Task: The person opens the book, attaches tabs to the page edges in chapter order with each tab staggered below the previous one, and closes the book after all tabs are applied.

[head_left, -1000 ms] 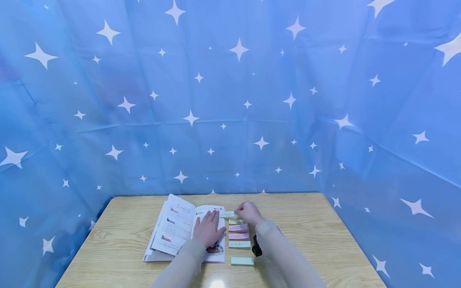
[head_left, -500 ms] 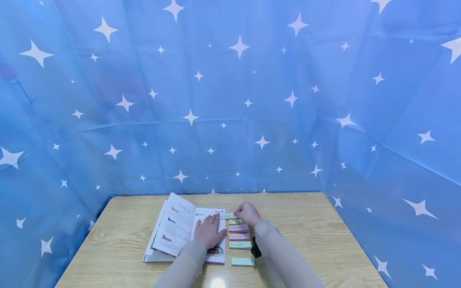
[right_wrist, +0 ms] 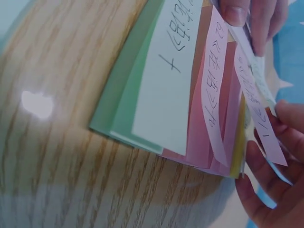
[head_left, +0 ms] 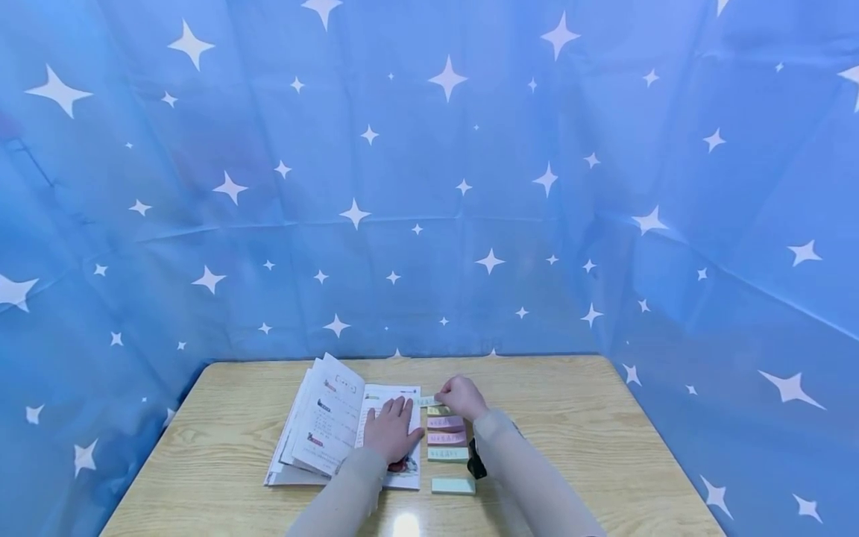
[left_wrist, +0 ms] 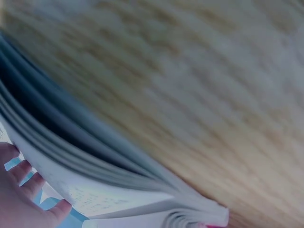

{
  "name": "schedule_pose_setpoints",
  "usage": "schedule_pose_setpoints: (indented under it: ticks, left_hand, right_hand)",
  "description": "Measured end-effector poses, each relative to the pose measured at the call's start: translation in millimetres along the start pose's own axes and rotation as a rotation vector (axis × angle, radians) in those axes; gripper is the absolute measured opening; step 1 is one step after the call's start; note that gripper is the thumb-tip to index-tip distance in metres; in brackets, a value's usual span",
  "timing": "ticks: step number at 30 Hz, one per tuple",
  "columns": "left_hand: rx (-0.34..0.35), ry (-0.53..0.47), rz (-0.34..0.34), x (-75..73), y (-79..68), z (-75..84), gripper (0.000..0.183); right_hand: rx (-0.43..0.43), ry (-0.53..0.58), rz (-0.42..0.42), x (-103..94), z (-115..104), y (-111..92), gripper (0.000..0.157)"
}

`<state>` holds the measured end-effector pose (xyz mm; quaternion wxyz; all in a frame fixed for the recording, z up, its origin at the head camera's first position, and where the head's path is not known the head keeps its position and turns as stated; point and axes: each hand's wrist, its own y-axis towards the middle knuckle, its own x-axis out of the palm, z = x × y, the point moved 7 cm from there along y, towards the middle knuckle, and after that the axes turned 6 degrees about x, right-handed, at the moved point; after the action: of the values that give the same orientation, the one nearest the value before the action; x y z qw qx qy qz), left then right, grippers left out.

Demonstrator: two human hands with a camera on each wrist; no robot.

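Note:
An open book (head_left: 335,425) lies on the table, printed pages facing up. My left hand (head_left: 391,431) rests on its right page with fingers spread; in the left wrist view those fingers (left_wrist: 33,185) show beside the curved pages. By the upper right edge of that page, my right hand (head_left: 463,397) pinches the right end of a pale green sticky note (head_left: 427,401), whose left end reaches the page near my left fingertips. Just below is a column of sticky note pads: yellow, pink (head_left: 446,423) and green (head_left: 448,453). Handwriting marks several top sheets, some curling up (right_wrist: 213,90).
A separate light green pad (head_left: 452,486) lies nearer the front of the wooden table (head_left: 570,432). Under my right wrist sits a black object (head_left: 476,459), partly covered by the sleeve. A blue star-patterned curtain (head_left: 416,186) surrounds the table's back and sides.
The book's left pages have lifted and fanned out a little more. Both hands keep nearly the same places, and the head view has tilted slightly.

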<state>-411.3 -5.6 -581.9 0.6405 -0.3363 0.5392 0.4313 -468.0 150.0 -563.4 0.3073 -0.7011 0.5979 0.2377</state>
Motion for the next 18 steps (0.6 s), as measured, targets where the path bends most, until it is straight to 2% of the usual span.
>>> schedule_pose_setpoints:
  ticks: [7,11,13,15,18]
  left_hand:
    - [-0.026,-0.005,-0.031,-1.4,5.2,3.3,0.068]
    - [-0.056,-0.031,-0.074,-1.2,7.6,2.4,0.059]
    - [-0.078,-0.023,-0.091,-1.5,7.9,0.0,0.053]
    - [-0.093,-0.003,-0.106,-2.3,7.6,-2.6,0.048]
    - [-0.101,0.013,-0.116,-3.2,6.5,-5.6,0.048]
  right_hand:
    - [0.024,-0.004,0.007,-7.9,1.6,-2.1,0.035]
    - [0.002,0.017,0.031,-13.8,-1.7,-10.2,0.022]
    - [-0.036,0.001,0.047,-16.2,-7.4,-16.9,0.018]
    - [-0.11,-0.052,0.067,-17.2,-16.8,-26.7,0.021]
    - [-0.242,-0.207,0.109,-14.8,-31.9,-47.5,0.026]
